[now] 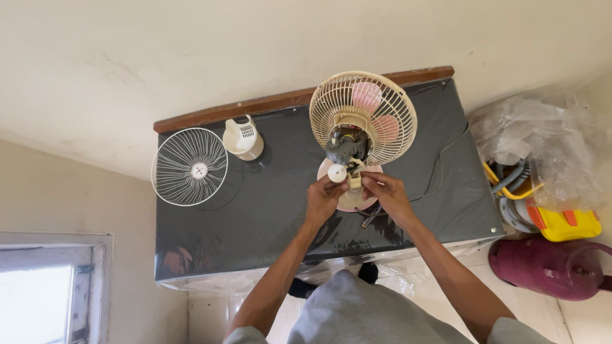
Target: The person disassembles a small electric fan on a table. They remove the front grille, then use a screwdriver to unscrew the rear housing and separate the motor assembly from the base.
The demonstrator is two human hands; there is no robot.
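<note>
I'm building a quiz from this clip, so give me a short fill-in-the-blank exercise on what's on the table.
1. Both hands, left hand and right hand, work at the back of the ____, behind its exposed motor.
2. The loose wire grille lies at the table's ____ end.
3. The jug on the floor is ____ in colour.

Missing words: fan; left; maroon

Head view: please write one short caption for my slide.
Both hands, left and right, work at the exposed motor of a table fan on a dark table.

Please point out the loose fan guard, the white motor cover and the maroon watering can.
loose fan guard (189, 167): head view, near its centre hub.
white motor cover (242, 137): head view, its side wall.
maroon watering can (547, 268): head view, its body.
</note>
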